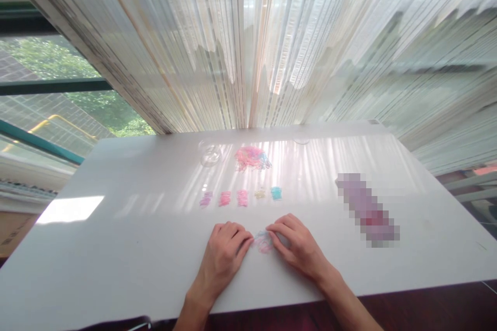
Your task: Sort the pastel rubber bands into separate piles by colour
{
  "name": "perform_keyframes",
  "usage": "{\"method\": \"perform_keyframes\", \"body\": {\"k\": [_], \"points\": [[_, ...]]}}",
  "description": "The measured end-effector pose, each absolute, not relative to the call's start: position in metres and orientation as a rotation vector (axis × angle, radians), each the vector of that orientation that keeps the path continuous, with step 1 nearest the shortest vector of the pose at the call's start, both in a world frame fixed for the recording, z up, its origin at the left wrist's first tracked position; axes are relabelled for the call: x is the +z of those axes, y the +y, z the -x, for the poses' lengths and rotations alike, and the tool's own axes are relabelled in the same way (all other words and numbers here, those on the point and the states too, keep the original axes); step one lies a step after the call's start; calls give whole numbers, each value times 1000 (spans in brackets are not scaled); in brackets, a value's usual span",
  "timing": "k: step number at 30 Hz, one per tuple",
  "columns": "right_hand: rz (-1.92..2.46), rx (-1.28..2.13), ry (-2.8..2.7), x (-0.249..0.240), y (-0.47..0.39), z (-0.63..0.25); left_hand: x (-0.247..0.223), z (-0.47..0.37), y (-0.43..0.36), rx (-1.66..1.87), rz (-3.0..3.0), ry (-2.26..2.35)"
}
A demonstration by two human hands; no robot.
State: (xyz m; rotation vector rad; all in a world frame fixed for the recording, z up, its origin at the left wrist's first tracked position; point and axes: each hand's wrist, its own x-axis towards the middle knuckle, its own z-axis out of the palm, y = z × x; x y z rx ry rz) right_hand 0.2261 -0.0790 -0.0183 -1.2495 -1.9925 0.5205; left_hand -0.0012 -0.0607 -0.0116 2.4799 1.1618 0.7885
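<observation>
A small loose cluster of thin pink and pale blue pieces [263,242] lies on the white table between my hands. At its left edge is my left hand [229,248], thumb and fingers drawn together; whatever they pinch is too small to name. My right hand [295,244] touches the right side of the cluster with curled fingers, a gap showing below the index finger. Beyond the hands is a row of small groups: purple [206,198], deep pink [224,198], pink [243,198], pale yellow [260,194] and turquoise [276,193].
A larger mixed pile [251,158] sits farther back on the white table [128,264], beside a clear round container [210,155]. Another clear round item [301,140] is near the back edge. A pixelated purple object [368,209] lies at right. Striped curtains [248,41] hang behind.
</observation>
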Motion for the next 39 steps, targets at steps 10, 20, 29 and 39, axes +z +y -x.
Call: {"method": "perform_keyframes", "body": {"k": [10,20,29,39], "points": [[1157,591,-1980,-15,-83,-221,-7,-3,-68,830,-2299,1128],[1074,604,-1961,-18,-81,-218,-7,-8,-69,864,-2217,1090],[1084,606,-1896,-20,-82,-219,-9,-13,-74,908,-2025,1150],[1088,628,-1858,-19,-81,-218,-13,-16,-74,912,-1975,1167]]}}
